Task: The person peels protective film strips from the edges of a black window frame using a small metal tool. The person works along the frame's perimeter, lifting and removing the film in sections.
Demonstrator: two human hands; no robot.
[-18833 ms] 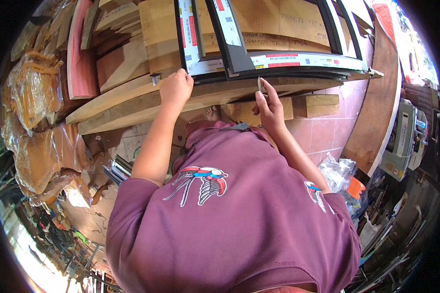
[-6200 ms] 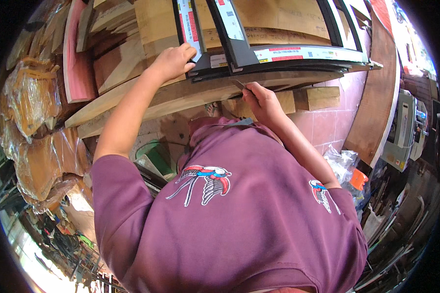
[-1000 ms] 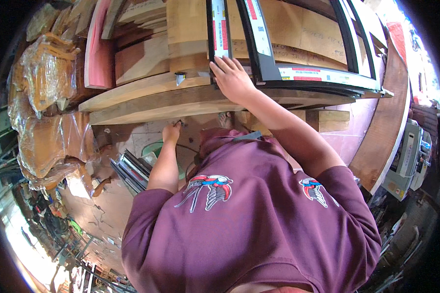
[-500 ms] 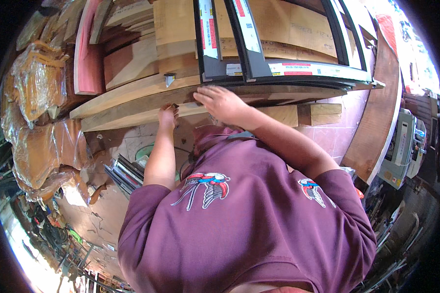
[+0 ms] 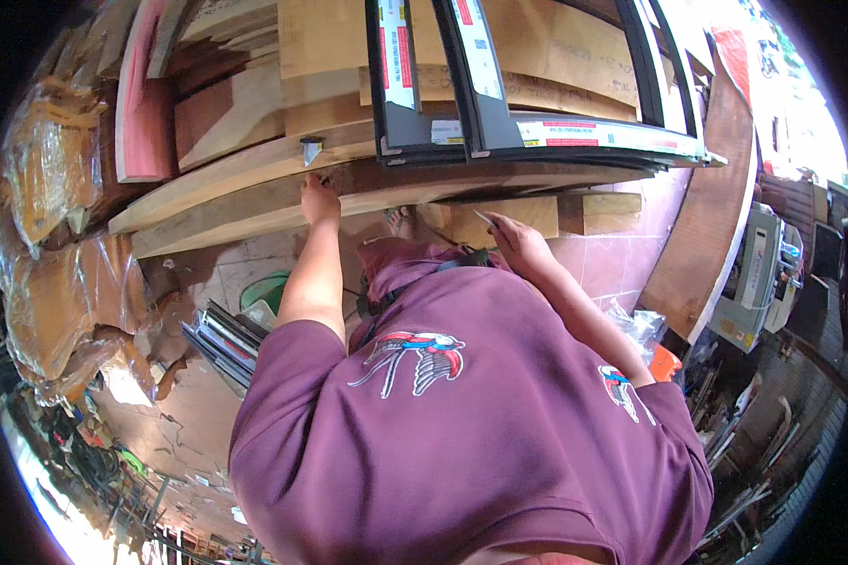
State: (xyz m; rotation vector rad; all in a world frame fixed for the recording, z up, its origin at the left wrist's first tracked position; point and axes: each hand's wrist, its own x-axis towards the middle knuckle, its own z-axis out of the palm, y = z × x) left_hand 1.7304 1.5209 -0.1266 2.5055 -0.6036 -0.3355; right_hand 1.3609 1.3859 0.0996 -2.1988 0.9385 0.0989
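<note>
My left hand is at the edge of a long wooden beam, its fingers pinched together around something small and dark that I cannot make out. Just beyond those fingertips, a small metal piece with a pale pointed blade and a dark end lies on the wood. My right hand is closed on a thin pale stick-like thing, its tip pointing up and left. That hand is held nearer my body, beside a shorter wooden block. Black frames with labels rest on the boards ahead.
Plastic-wrapped wooden furniture parts stand at the left. A wide brown plank leans at the right, near a grey machine. Dark strips and a green basin are on the floor left of my body.
My right hand has drawn back from the beam toward my body and to the right, with the thin pale thing now showing in it. My left hand has moved slightly forward along the beam.
</note>
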